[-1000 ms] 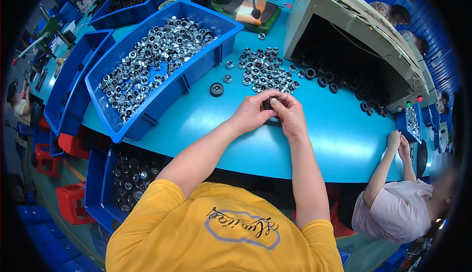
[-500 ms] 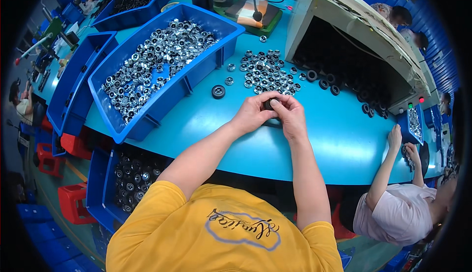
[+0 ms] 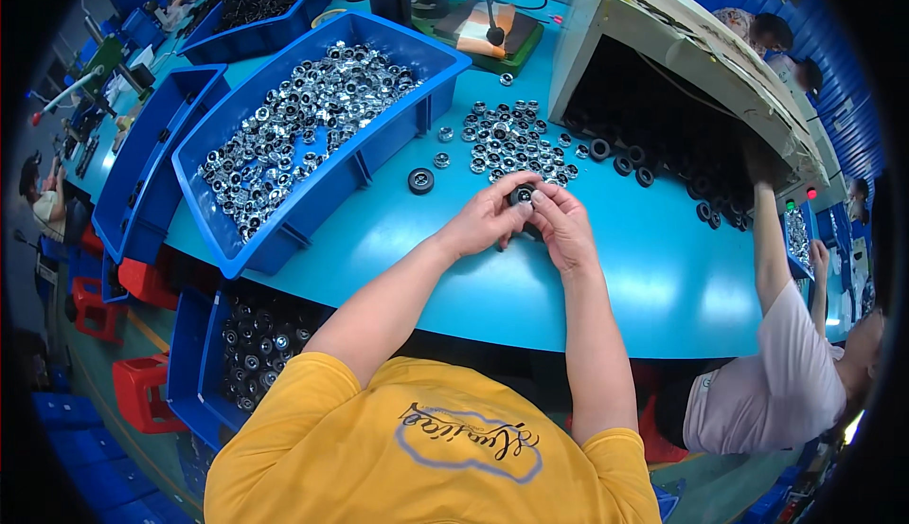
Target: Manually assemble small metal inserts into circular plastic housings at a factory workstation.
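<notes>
My left hand [image 3: 488, 218] and my right hand [image 3: 561, 225] meet over the turquoise table [image 3: 398, 240], fingertips pinched together on a small black round part [image 3: 521, 195]. Just beyond them lies a loose pile of small silver and black round parts [image 3: 511, 142]. One black ring [image 3: 420, 180] lies alone to the left of my hands. A large blue bin [image 3: 322, 183] full of shiny silver parts stands at the left.
Black rings [image 3: 630, 159] spill from a beige machine housing [image 3: 682, 60] at the right. More blue bins [image 3: 142, 159] stand at the left, one below the table edge [image 3: 204, 382]. A co-worker in white [image 3: 767, 363] reaches to the table at the right.
My hands stay together in about the same spot; the fingers have shifted slightly on the small black part.
</notes>
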{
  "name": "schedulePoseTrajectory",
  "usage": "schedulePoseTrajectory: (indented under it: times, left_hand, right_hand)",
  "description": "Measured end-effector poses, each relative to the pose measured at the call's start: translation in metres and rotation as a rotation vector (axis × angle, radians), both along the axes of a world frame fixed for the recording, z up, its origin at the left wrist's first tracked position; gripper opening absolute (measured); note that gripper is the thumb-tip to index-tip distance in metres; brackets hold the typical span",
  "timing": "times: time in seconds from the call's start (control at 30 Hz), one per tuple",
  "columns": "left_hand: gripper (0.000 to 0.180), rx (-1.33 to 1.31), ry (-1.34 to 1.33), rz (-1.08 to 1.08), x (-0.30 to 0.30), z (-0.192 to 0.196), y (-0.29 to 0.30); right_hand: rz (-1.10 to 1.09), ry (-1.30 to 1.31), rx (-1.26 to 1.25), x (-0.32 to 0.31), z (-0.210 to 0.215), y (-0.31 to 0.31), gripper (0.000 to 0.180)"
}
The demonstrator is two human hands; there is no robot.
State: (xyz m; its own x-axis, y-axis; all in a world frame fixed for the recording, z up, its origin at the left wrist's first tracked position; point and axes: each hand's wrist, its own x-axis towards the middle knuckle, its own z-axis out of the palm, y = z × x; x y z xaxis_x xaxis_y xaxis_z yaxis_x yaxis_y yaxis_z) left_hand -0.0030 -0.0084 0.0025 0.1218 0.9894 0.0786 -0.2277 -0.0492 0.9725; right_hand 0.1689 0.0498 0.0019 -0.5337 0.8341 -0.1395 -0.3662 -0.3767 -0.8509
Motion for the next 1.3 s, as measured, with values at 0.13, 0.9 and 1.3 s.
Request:
schedulePoseTrajectory:
  times: [0.13,0.9,1.3]
  left_hand:
    - [0.032,-0.039,-0.011,0.09,0.003,-0.009,0.005]
    - [0.036,-0.094,-0.01,0.141,0.0,-0.01,0.009]
    - [0.057,0.077,0.136,0.121,0.007,-0.006,0.003]
  right_hand:
    - [-0.044,-0.058,0.1,-0.004,-0.01,-0.001,0.026]
    - [-0.178,-0.264,0.29,-0.009,-0.016,-0.001,0.022]
    - [-0.143,-0.162,0.132,-0.005,-0.02,0.002,0.028]
